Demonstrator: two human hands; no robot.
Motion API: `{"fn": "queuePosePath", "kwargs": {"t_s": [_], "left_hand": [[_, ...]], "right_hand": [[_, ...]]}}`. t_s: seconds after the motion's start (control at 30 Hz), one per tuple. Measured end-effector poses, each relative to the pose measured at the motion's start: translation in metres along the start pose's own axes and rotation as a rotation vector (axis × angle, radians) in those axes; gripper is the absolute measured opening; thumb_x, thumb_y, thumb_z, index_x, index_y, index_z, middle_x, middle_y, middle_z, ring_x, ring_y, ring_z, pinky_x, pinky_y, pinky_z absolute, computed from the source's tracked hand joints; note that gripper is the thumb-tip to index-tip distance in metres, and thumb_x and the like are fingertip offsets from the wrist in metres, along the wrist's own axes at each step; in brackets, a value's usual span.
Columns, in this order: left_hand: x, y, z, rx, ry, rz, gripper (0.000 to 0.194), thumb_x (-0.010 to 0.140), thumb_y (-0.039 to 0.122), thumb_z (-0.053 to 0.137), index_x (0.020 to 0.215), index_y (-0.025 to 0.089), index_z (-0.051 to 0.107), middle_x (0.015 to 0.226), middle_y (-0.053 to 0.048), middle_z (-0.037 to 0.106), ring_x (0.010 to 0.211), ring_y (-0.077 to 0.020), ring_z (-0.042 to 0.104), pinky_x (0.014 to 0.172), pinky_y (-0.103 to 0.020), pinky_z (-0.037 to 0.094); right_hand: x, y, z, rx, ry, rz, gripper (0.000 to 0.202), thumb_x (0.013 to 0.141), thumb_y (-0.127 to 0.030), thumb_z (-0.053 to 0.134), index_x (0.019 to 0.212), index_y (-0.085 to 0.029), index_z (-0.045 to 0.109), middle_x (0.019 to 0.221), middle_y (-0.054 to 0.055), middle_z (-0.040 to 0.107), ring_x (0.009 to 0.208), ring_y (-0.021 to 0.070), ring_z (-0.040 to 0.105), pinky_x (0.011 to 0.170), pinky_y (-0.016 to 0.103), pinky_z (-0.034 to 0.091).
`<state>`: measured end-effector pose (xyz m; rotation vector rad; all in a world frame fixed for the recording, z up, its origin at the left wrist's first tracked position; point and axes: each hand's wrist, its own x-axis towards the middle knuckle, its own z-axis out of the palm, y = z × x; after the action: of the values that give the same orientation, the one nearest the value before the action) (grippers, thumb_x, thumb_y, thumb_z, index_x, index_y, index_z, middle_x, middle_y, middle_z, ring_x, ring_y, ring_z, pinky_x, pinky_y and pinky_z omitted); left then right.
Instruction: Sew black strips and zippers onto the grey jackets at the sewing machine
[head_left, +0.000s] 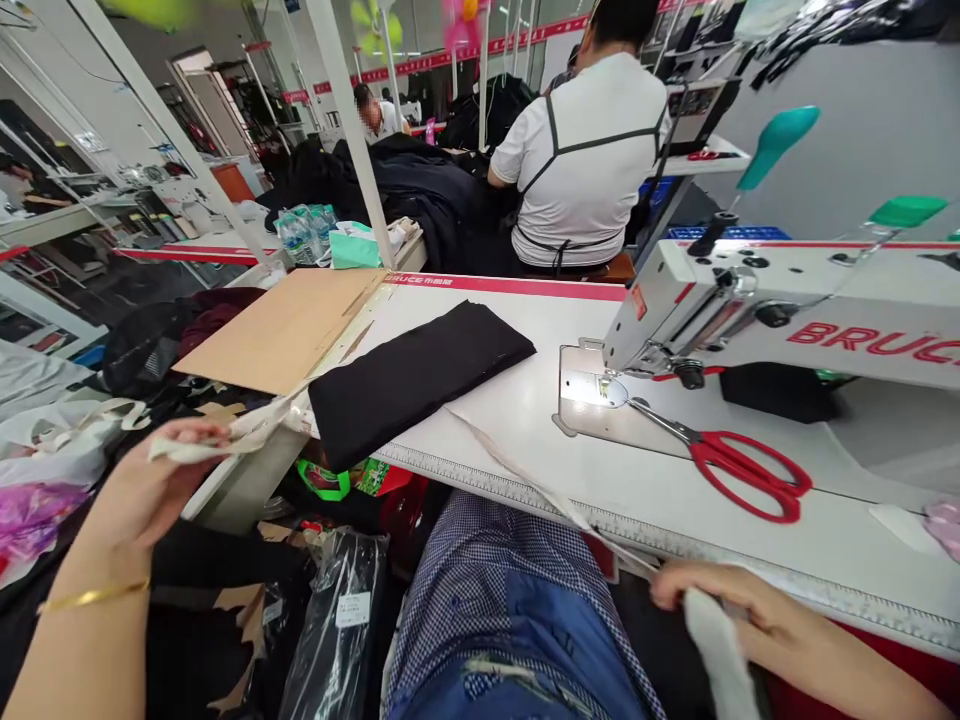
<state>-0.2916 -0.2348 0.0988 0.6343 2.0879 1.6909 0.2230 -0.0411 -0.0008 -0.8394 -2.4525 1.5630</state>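
Observation:
At the left, my left hand [169, 470] is closed on a white fabric strip [259, 425], which runs to the table's left corner. My right hand [724, 605], low on the right, grips a pale strip [525, 475] that slants across the table edge; a white end hangs below the fingers. Whether both are one strip passing under the black cloth I cannot tell. The folded black cloth [420, 380] lies flat on the white sewing table [480, 440] between my hands. Red-handled scissors [750, 475] rest beside the sewing machine's needle plate [585, 385].
A white sewing machine [787, 310] stands at the right. A brown board [285, 325] adjoins the table on the left. Below are plastic-wrapped black goods [337, 620] and bags [60, 440]. Ahead, a co-worker in a white shirt [585, 160] sits near a dark fabric pile [427, 190].

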Motion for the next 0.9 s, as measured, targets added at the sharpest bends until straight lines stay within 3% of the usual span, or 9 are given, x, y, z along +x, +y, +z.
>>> {"fn": "queuePosePath", "kwargs": {"t_s": [0.13, 0.27, 0.37, 0.47, 0.63, 0.7, 0.77, 0.83, 0.9], "left_hand": [[-0.041, -0.036, 0.001, -0.145, 0.025, -0.107, 0.022, 0.058, 0.034, 0.07, 0.075, 0.023, 0.063, 0.089, 0.002, 0.066, 0.086, -0.0225, 0.058, 0.067, -0.033, 0.053], [-0.063, -0.071, 0.015, -0.45, 0.129, -0.168, 0.013, 0.069, 0.032, 0.056, 0.08, 0.029, 0.063, 0.095, 0.005, 0.065, 0.096, -0.0213, 0.057, 0.074, -0.035, 0.052], [-0.07, -0.091, 0.027, -0.571, 0.162, -0.267, 0.021, 0.062, 0.018, 0.053, 0.079, 0.027, 0.063, 0.096, 0.003, 0.065, 0.094, -0.0184, 0.058, 0.078, -0.033, 0.05], [-0.071, -0.104, 0.038, -0.611, 0.121, -0.317, 0.019, 0.063, 0.025, 0.052, 0.079, 0.023, 0.062, 0.095, -0.002, 0.064, 0.095, -0.0216, 0.057, 0.08, -0.039, 0.049], [-0.071, -0.118, 0.061, 0.024, 0.229, -0.277, 0.031, 0.063, 0.039, 0.054, 0.081, 0.015, 0.058, 0.088, -0.009, 0.06, 0.092, -0.029, 0.056, 0.085, -0.051, 0.042], [-0.074, -0.117, 0.071, 0.241, 0.331, -0.162, 0.034, 0.061, 0.035, 0.06, 0.089, 0.015, 0.057, 0.104, -0.011, 0.055, 0.103, -0.0301, 0.049, 0.094, -0.05, 0.034], [-0.077, -0.113, 0.081, 0.457, 0.359, 0.102, 0.033, 0.068, 0.033, 0.058, 0.096, 0.017, 0.057, 0.116, -0.011, 0.049, 0.114, -0.0276, 0.041, 0.1, -0.044, 0.028], [-0.075, -0.106, 0.093, 0.686, 0.287, 0.404, 0.034, 0.075, 0.033, 0.053, 0.105, 0.016, 0.056, 0.119, -0.013, 0.046, 0.117, -0.0261, 0.038, 0.101, -0.04, 0.027], [-0.067, -0.1, 0.104, 0.822, 0.178, 0.57, 0.04, 0.077, 0.033, 0.054, 0.113, 0.015, 0.053, 0.122, -0.015, 0.045, 0.117, -0.028, 0.037, 0.1, -0.042, 0.028]], "right_hand": [[0.005, 0.029, -0.007, -0.333, 0.34, 0.029, 0.031, 0.081, -0.041, 0.04, 0.097, -0.025, 0.062, 0.099, 0.006, 0.064, 0.088, 0.0229, 0.062, 0.072, 0.034, 0.053], [0.011, 0.068, -0.03, -0.827, 0.74, 0.203, 0.042, 0.083, -0.039, 0.032, 0.106, -0.014, 0.056, 0.111, 0.018, 0.055, 0.104, 0.0335, 0.052, 0.087, 0.047, 0.042], [0.019, 0.073, -0.039, -1.022, 0.794, 0.292, 0.045, 0.084, -0.04, 0.03, 0.106, -0.011, 0.056, 0.112, 0.021, 0.052, 0.107, 0.0391, 0.047, 0.083, 0.051, 0.04], [0.032, 0.056, -0.03, -1.072, 0.866, 0.145, 0.041, 0.086, -0.039, 0.03, 0.097, -0.012, 0.059, 0.111, 0.018, 0.054, 0.109, 0.0363, 0.044, 0.084, 0.05, 0.041], [0.072, 0.014, 0.008, -0.931, 0.651, -0.18, 0.037, 0.089, -0.035, 0.03, 0.094, -0.015, 0.061, 0.096, 0.008, 0.062, 0.093, 0.022, 0.056, 0.08, 0.036, 0.046], [0.085, 0.002, 0.018, -0.886, 0.622, -0.197, 0.035, 0.089, -0.034, 0.031, 0.095, -0.017, 0.061, 0.097, 0.005, 0.063, 0.092, 0.02, 0.057, 0.076, 0.033, 0.047], [0.09, 0.0, 0.016, -0.884, 0.627, -0.199, 0.035, 0.089, -0.035, 0.031, 0.096, -0.017, 0.06, 0.097, 0.005, 0.063, 0.091, 0.0206, 0.057, 0.074, 0.034, 0.047], [0.084, 0.008, 0.003, -0.948, 0.673, -0.164, 0.038, 0.088, -0.037, 0.029, 0.096, -0.016, 0.06, 0.098, 0.008, 0.062, 0.091, 0.0237, 0.057, 0.074, 0.037, 0.046], [0.069, 0.027, -0.016, -1.049, 0.756, -0.022, 0.041, 0.087, -0.04, 0.028, 0.096, -0.015, 0.059, 0.101, 0.013, 0.06, 0.093, 0.029, 0.056, 0.073, 0.04, 0.045]]}}
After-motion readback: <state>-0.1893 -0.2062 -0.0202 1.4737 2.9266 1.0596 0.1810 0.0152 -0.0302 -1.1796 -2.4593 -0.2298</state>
